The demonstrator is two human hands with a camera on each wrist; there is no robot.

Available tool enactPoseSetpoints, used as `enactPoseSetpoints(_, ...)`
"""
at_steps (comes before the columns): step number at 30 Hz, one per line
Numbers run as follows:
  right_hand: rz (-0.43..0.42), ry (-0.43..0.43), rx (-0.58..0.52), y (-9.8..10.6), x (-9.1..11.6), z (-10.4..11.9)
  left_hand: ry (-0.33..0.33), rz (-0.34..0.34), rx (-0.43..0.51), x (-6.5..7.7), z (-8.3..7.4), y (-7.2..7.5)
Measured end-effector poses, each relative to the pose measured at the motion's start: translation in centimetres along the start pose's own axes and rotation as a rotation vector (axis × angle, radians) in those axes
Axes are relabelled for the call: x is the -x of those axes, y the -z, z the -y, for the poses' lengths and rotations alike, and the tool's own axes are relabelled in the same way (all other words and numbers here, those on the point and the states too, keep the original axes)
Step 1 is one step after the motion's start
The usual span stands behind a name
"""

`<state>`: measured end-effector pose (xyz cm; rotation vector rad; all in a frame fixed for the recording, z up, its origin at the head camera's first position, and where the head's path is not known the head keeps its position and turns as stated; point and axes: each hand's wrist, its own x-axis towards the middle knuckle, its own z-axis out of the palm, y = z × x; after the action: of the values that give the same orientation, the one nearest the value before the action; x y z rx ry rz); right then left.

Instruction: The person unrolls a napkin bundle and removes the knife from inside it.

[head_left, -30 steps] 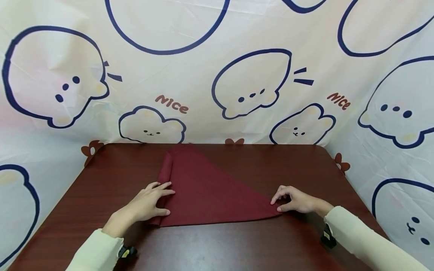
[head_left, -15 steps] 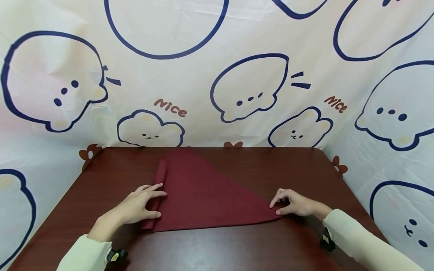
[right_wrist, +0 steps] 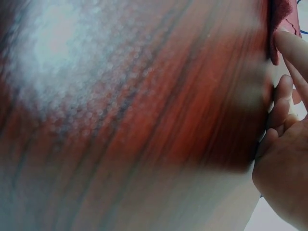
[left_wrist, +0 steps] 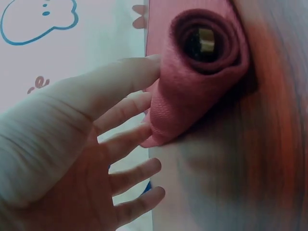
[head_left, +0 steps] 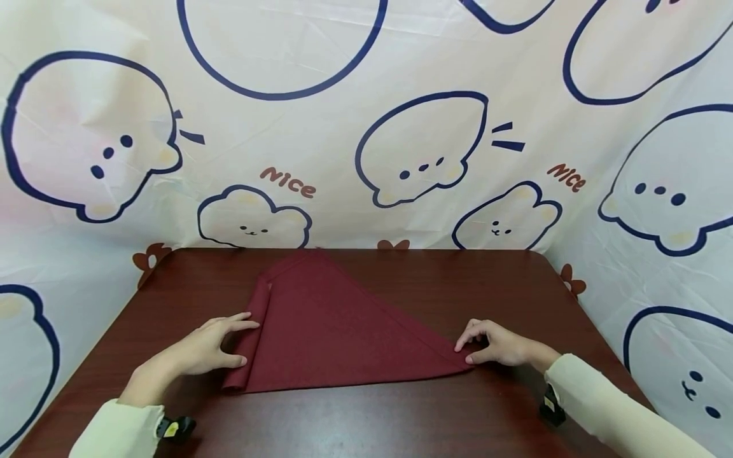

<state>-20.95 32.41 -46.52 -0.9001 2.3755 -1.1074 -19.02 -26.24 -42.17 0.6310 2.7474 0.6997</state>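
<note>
A dark red cloth (head_left: 343, 337) lies on the table, its left side wound into a roll (head_left: 249, 350) and the rest spread flat to a pointed right corner. My left hand (head_left: 200, 346) touches the roll from the left with thumb and spread fingers. In the left wrist view the roll's near end (left_wrist: 192, 89) shows several layers, with a dark thing bearing a gold-coloured patch (left_wrist: 207, 41) in its core. At the right corner my right hand (head_left: 498, 342) pinches the cloth between thumb and fingers. Only the tip of that corner (right_wrist: 283, 14) shows in the right wrist view.
A brown wood-grain table (head_left: 366, 426) carries the cloth, whose far tip reaches the table's back edge. Behind and at both sides hangs a white curtain (head_left: 332, 140) with blue cartoon outlines.
My left hand and the roll have moved left, and the flat part of the cloth has grown wider. My right hand has stayed at the right corner. The head view has tilted slightly.
</note>
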Motion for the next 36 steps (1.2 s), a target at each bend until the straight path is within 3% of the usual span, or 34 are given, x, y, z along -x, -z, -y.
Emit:
enactPoseSetpoints(6,0.004,-0.014,0.0,-0.1,0.0,0.0,-0.025,0.011,0.037,0.1,1.0,-0.2)
enactPoseSetpoints(15,-0.007,-0.01,0.013,0.2,0.1,0.0,-0.02,0.0,0.069,-0.2,1.0,-0.3)
enactPoseSetpoints(27,0.0,-0.003,0.016,-0.6,0.2,-0.2,-0.016,-0.011,0.096,0.8,1.8,-0.8)
enactPoseSetpoints(36,-0.014,-0.01,0.026,-0.2,0.0,-0.2,-0.053,-0.069,0.058,-0.1,0.4,-0.7)
